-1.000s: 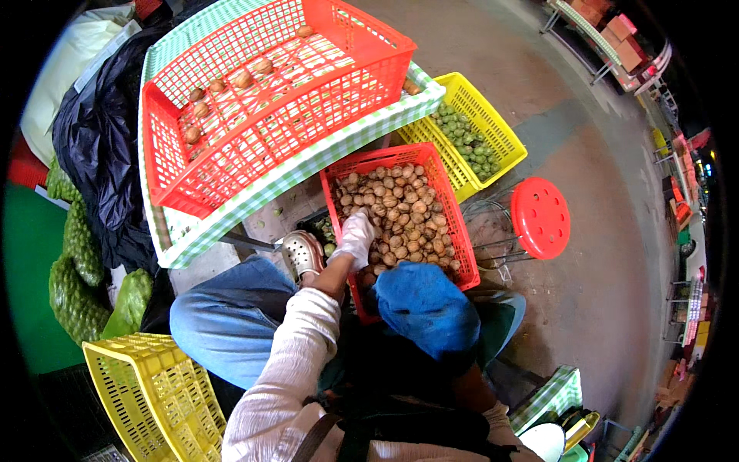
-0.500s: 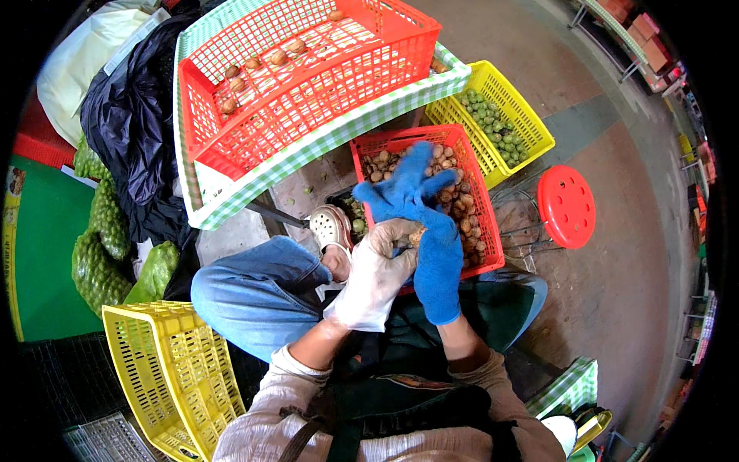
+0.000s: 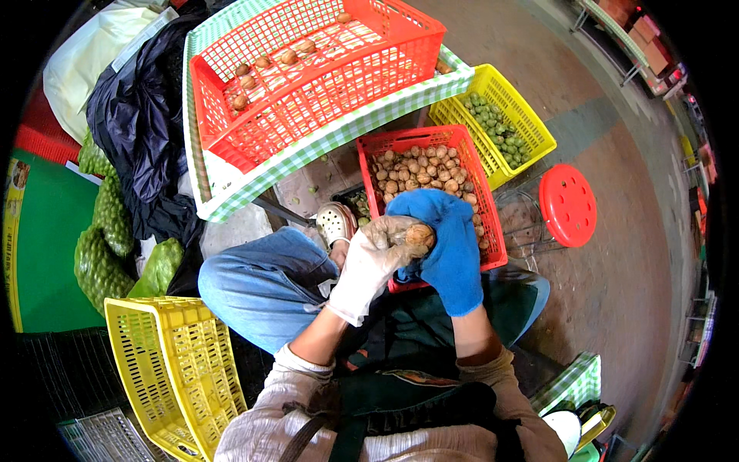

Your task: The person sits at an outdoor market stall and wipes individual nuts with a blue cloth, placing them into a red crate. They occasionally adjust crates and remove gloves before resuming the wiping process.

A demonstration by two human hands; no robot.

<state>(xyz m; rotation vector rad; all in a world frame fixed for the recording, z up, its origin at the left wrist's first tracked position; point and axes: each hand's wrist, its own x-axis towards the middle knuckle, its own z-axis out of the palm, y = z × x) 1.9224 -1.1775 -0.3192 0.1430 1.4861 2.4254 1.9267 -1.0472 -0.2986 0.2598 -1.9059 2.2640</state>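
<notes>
A walnut (image 3: pixel 419 237) in its brown shell is held between my two hands, above the near end of a red plastic basket (image 3: pixel 499 245). My left hand (image 3: pixel 372 256), in a thin whitish glove, pinches the nut with thumb and fingers. Around its far side curls my right hand (image 3: pixel 446 246), wearing a thick blue glove; part of its grip is hidden behind the nut and the left hand. Many shelled-looking brown walnuts (image 3: pixel 419 168) fill the basket below.
A yellow basket (image 3: pixel 540 156) of green nuts stands behind the red one, with a red stool (image 3: pixel 568 205) to its right. At upper left, a larger red crate (image 3: pixel 323 100) with several walnuts rests on a checked-cloth table (image 3: pixel 323 146). Stacked yellow crates (image 3: pixel 173 369) stand at lower left.
The blue-gloved right hand was spread and blurred over the basket; now its fingers are curled around the walnut. Both hands have come together, and the walnut shows more plainly.
</notes>
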